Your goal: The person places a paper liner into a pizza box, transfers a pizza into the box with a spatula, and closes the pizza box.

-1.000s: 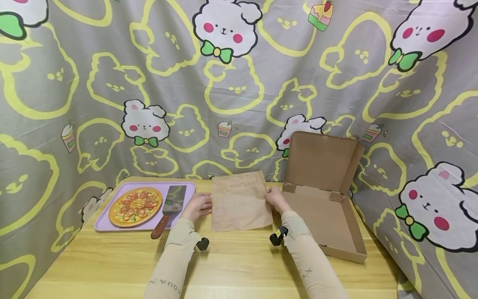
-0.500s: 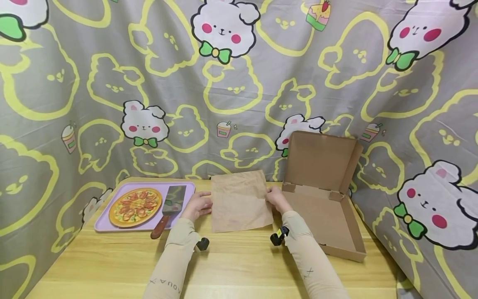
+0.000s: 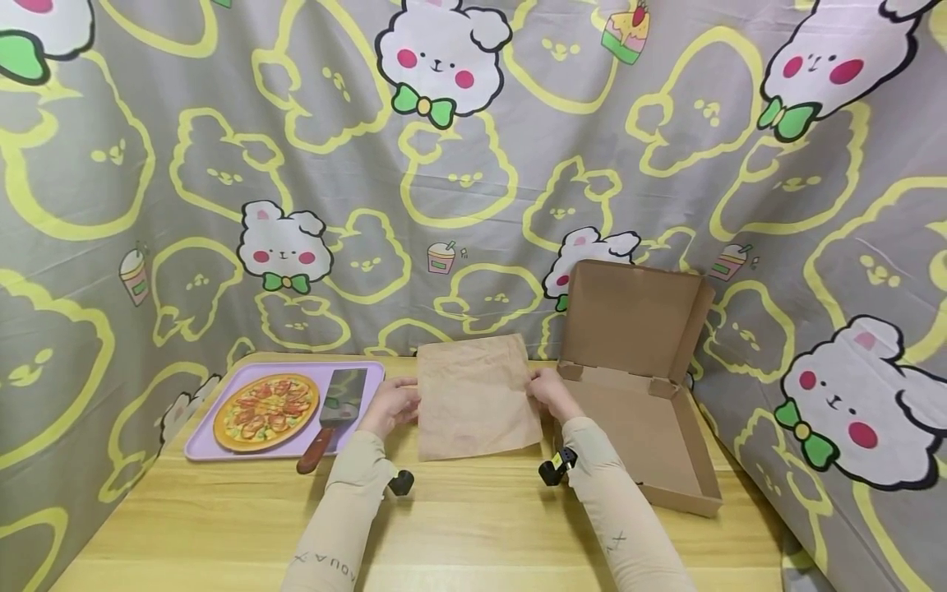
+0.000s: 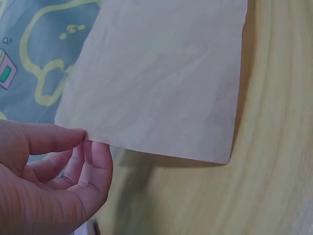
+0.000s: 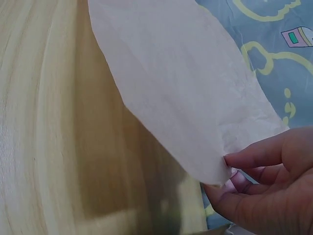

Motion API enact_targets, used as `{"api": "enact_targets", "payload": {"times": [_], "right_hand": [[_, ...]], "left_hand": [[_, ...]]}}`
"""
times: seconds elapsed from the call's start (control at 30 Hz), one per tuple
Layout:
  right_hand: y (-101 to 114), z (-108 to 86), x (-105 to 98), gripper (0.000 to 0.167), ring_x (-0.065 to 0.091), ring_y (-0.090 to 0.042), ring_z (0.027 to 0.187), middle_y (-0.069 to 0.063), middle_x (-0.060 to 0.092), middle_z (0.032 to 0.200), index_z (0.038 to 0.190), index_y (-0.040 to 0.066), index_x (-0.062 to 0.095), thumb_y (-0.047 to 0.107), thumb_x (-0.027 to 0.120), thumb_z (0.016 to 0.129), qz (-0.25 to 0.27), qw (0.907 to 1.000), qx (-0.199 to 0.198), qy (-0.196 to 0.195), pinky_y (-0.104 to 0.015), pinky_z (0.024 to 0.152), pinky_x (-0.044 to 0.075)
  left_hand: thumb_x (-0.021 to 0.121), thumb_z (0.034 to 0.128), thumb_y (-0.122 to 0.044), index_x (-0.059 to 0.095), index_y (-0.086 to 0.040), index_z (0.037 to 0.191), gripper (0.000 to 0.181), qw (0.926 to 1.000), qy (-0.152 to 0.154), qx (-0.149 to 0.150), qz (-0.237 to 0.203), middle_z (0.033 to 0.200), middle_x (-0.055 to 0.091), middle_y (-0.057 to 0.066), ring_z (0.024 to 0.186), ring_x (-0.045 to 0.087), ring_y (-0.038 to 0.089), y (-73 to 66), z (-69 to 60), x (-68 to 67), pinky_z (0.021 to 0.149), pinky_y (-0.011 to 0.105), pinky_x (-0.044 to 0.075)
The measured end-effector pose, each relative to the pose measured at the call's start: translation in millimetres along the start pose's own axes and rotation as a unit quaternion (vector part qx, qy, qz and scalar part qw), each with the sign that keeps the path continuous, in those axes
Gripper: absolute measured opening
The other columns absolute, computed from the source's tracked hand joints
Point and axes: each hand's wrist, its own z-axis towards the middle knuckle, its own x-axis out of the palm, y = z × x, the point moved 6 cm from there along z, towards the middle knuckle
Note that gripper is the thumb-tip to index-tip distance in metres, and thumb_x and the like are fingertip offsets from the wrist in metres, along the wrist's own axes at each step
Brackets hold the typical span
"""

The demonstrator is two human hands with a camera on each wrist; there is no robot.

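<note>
Paper [image 3: 477, 399]: brown, creased (held above the table [image 3: 459, 526])
Left hand [image 4: 58, 181]: pinching paper's left edge
Right hand [image 5: 274, 186]: pinching paper's right edge
Box [image 3: 647, 427]: lid up, alongside

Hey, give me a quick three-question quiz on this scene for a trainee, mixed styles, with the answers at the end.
1. What do the left hand and the right hand both pinch?
2. True or false: the cardboard box stands open.
3. Where does the spatula lie?
A) inside the box
B) mostly on the purple tray, beside the pizza
C) under the left hand

Key:
1. The sheet of brown paper, by opposite edges.
2. True; its lid is raised.
3. B
</note>
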Motion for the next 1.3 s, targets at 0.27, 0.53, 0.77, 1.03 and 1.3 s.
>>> {"api": "enact_targets", "payload": {"times": [0.27, 0.53, 0.77, 1.03, 1.3], "right_hand": [[12.4, -9.8, -11.5, 0.02, 0.036, -0.011, 0.05, -0.002, 0.04, 0.072, 0.075, 0.005, 0.043, -0.014, 0.046, 0.077, 0.004, 0.9996, -0.028, -0.01, -0.022, 0.044, 0.031], [19.6, -15.9, -24.7, 0.024, 0.043, -0.012, 0.061, -0.008, 0.047, 0.091, 0.103, -0.005, 0.052, -0.013, 0.046, 0.081, 0.005, 0.9989, -0.046, -0.003, -0.024, 0.052, 0.038], [26.8, -27.4, -42.8, 0.028, 0.048, -0.014, 0.064, -0.007, 0.049, 0.088, 0.108, -0.007, 0.051, -0.011, 0.049, 0.081, -0.014, 0.9979, -0.064, -0.001, -0.024, 0.054, 0.043], [29.9, -39.6, -67.9, 0.026, 0.048, -0.012, 0.069, -0.001, 0.046, 0.083, 0.109, -0.009, 0.051, -0.011, 0.053, 0.083, 0.017, 0.9965, -0.082, 0.001, -0.023, 0.058, 0.046], [20.4, -48.8, -90.6, 0.023, 0.048, -0.01, 0.07, 0.0, 0.046, 0.083, 0.11, -0.011, 0.048, -0.009, 0.054, 0.088, 0.035, 0.9957, -0.086, 0.004, -0.023, 0.061, 0.047]], "left_hand": [[0.054, 0.0876, 0.006, 0.049, 0.006, 0.135, 0.048, 0.9995, -0.006, 0.028, 0.012, 0.087, 0.058, 0.004, 0.072, 0.055, 0.012, -15.2, -5.0, 3.8, 0.069, 0.025, 0.053], [0.054, 0.0894, 0.006, 0.049, 0.005, 0.135, 0.046, 0.9991, 0.002, 0.041, 0.005, 0.092, 0.058, 0.006, 0.078, 0.056, 0.013, -30.5, -9.3, 9.9, 0.069, 0.026, 0.053], [0.055, 0.0914, 0.003, 0.054, 0.002, 0.131, 0.04, 0.9978, 0.004, 0.062, 0.022, 0.097, 0.059, 0.007, 0.081, 0.059, 0.015, -44.5, -13.7, 19.1, 0.073, 0.028, 0.056], [0.056, 0.0915, 0.002, 0.053, 0.004, 0.131, 0.04, 0.9963, 0.025, 0.076, 0.029, 0.102, 0.058, 0.011, 0.081, 0.059, 0.015, -56.6, -18.3, 37.9, 0.072, 0.028, 0.057], [0.056, 0.0897, 0.005, 0.056, 0.004, 0.128, 0.038, 0.9963, 0.039, 0.076, 0.011, 0.097, 0.055, 0.008, 0.08, 0.057, 0.015, -60.7, -14.0, 62.7, 0.067, 0.026, 0.055]]}}
